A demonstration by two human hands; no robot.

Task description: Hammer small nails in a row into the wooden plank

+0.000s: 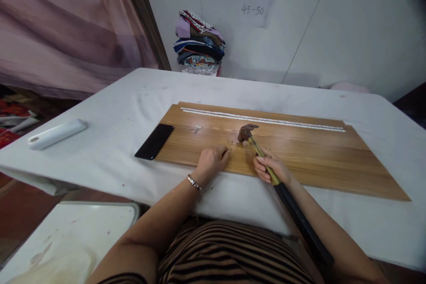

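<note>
My right hand (pixel 273 166) is wrapped round the handle of a claw hammer (pixel 258 146), well up toward the head. The rusty head is over a wooden board (pixel 319 155), close to a row of small dark spots that look like nail heads (pixel 232 142). My left hand (pixel 213 159) rests on the board's near edge, left of the hammer head, with curled fingers; what they hold, if anything, is hidden. Beyond it on the board lie several loose nails (pixel 196 129). The hammer's black lower grip passes along my right forearm.
Two white measuring strips (pixel 262 119) run along the board's far side. A black phone (pixel 155 142) overlaps the board's left end. A white long object with a hole (pixel 57 134) lies left on the white-covered table (pixel 109 106). Folded cloths (pixel 199 46) are stacked behind.
</note>
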